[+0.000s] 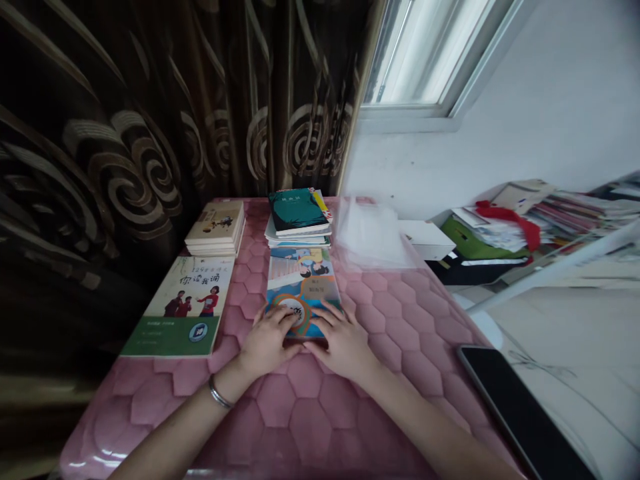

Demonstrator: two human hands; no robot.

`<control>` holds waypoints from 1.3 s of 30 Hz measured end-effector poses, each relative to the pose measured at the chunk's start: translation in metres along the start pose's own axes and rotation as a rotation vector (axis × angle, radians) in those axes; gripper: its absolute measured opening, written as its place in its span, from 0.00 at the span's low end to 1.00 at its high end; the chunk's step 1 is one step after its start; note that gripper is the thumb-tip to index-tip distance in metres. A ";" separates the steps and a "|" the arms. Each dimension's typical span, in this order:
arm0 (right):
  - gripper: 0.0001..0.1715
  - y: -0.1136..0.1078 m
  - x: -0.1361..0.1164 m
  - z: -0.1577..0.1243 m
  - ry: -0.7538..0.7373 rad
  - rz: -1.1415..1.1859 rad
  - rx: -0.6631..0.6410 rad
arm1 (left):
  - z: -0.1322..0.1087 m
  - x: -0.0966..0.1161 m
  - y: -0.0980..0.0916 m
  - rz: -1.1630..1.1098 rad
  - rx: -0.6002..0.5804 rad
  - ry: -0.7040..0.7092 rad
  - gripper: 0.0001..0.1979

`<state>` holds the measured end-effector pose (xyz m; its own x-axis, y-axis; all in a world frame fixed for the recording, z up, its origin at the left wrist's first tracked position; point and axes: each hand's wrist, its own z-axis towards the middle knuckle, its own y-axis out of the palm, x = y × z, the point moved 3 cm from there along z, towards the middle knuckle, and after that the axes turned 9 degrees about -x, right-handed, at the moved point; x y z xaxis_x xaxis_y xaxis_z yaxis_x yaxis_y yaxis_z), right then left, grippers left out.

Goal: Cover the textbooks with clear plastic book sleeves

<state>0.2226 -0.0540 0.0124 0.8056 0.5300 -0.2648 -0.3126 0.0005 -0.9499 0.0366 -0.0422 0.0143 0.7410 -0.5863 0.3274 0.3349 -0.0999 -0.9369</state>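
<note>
Head view (the only one here): the book in play is the blue-and-orange paperback (303, 288), lying face up on the pink quilted table cover (400, 327), right in front of the stack with the teal book (299, 210) on top. Can't tell if its far edge actually touches that stack.

Left hand (270, 340) is on the near left corner, right hand (345, 340) on the near right one. Both are laid out with fingers spread over the cover rather than wrapped round it, and the thumbs come close together down by the near edge. How hard they press, I can't tell.

Handling-wise, I'd guess it's light, with a bendy cover and pages that could fan if you only pinch the top layer. The cover looks a bit smooth, so fingertips might skate. Not fragile, though corners would probably dog-ear (ask me how I know). The padded cover underneath looks soft and dimpled, so I'd expect some give when pressing down. Best hold, I reckon: both side edges, thumbs on top, fingers underneath, catching the full thickness.
</note>
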 end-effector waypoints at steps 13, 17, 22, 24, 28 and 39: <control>0.15 0.001 0.022 -0.015 0.001 -0.027 0.087 | -0.013 -0.020 -0.012 0.031 -0.027 -0.015 0.23; 0.16 -0.001 0.047 -0.029 -0.017 -0.019 0.024 | -0.027 -0.039 -0.018 0.000 -0.015 -0.055 0.26; 0.23 0.002 0.067 -0.036 -0.088 0.069 -0.073 | -0.036 -0.051 -0.017 -0.088 0.015 -0.047 0.26; 0.26 0.003 0.070 -0.037 -0.097 0.098 -0.106 | -0.037 -0.052 -0.018 -0.147 0.004 -0.059 0.26; 0.27 0.000 0.069 -0.036 -0.090 0.162 -0.125 | -0.034 -0.050 -0.019 -0.361 -0.031 -0.152 0.27; 0.11 -0.012 0.060 0.009 0.239 0.346 0.069 | 0.014 -0.063 -0.009 -0.949 0.015 -0.878 0.15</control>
<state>0.2704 -0.0148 0.0097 0.7390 0.2972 -0.6046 -0.6114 -0.0812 -0.7872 -0.0054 0.0068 0.0038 0.3412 0.4305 0.8356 0.9399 -0.1711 -0.2956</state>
